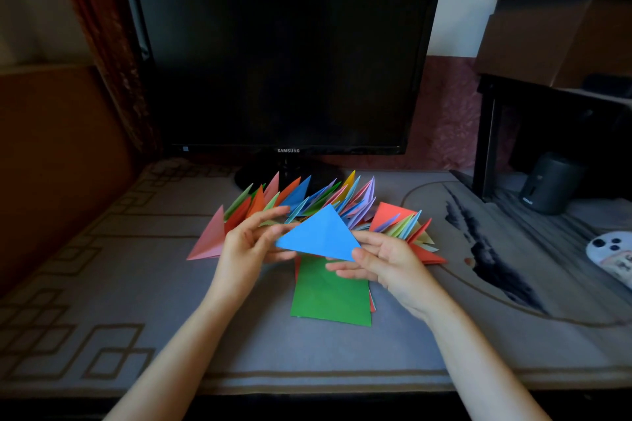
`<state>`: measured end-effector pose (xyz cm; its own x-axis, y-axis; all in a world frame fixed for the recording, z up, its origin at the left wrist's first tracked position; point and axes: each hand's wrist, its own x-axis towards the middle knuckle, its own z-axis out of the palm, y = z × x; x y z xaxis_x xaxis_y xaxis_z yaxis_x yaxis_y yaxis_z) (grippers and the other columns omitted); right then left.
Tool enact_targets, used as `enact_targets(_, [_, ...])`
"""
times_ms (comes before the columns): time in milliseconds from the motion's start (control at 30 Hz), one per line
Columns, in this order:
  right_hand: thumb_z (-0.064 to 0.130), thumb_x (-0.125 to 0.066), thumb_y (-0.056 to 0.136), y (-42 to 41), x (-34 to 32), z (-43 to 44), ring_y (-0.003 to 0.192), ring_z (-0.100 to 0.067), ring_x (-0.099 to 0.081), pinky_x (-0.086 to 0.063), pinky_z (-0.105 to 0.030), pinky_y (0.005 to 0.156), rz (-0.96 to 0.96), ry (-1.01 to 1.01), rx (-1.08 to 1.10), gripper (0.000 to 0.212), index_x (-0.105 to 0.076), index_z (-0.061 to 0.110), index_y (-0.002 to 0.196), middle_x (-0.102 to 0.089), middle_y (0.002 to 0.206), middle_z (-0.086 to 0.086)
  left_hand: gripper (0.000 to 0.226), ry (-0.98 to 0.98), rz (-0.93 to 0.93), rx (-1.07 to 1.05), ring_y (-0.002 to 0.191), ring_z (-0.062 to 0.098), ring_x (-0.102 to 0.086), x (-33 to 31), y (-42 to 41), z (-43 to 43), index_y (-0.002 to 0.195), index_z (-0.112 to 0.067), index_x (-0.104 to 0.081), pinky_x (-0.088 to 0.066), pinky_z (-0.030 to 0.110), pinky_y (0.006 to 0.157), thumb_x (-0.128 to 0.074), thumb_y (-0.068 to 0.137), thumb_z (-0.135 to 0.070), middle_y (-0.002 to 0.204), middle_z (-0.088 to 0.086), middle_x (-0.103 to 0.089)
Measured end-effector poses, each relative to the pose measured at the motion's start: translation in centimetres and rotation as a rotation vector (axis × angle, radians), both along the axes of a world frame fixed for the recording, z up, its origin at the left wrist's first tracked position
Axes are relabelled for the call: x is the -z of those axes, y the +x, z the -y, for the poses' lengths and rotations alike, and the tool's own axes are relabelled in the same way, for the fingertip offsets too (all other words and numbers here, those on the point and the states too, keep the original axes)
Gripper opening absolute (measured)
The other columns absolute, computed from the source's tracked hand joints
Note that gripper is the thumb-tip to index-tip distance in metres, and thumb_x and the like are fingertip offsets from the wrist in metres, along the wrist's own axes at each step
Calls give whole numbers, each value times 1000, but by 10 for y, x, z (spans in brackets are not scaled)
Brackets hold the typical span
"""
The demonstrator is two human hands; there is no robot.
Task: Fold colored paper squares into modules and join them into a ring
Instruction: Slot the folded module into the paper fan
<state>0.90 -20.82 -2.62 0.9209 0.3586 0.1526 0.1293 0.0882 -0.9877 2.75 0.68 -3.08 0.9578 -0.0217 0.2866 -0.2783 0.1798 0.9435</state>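
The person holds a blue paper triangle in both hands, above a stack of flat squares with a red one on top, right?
Not quite. The head view shows that the top square of the stack is green, not red. The rest holds: the left hand and the right hand hold the blue paper triangle above that stack.
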Motion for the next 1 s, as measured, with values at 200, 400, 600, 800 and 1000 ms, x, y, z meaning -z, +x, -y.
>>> enact_targets(200, [-2,-43,94,3,1,-3,94,-32,-69,-57,-27,77,14,179,112,26,-54,2,117,-71,100,-18,34,-95,-95,55,83,26,-71,-2,-2,2,113,-20,-55,-58,32,64,-49,90,-45,93,11,-73])
enact_targets(400, [-3,-45,94,1,3,-17,88,-36,-69,-57,-29,73,24,206,115,25,-50,6,117,-71,98,-19,39,99,-46,27,82,17,-70,1,-7,15,96,-6,-64,-56,28,69,-81,67,-26,88,11,-74])
enact_targets(600, [0,-49,93,-2,4,-25,87,-36,-69,-58,-35,72,24,92,10,22,-48,3,115,-71,96,-18,23,114,-31,-30,79,27,-70,4,-5,13,89,0,-69,-57,34,72,-73,72,-14,85,13,-74])
enact_targets(800, [7,-50,94,-1,7,-22,82,-29,-70,-57,-32,63,78,1,29,16,-52,5,109,-73,90,-9,16,19,-39,-24,71,14,-69,6,-1,12,95,-9,-67,-54,20,60,-64,81,-1,87,1,-74])
enact_targets(1000, [-1,-43,86,3,10,-13,89,-21,-64,-55,-33,67,318,-9,252,38,-56,21,114,-62,114,0,10,72,-36,-19,69,6,-64,8,0,11,88,-8,-70,-48,14,60,-64,83,-2,81,-3,-72])
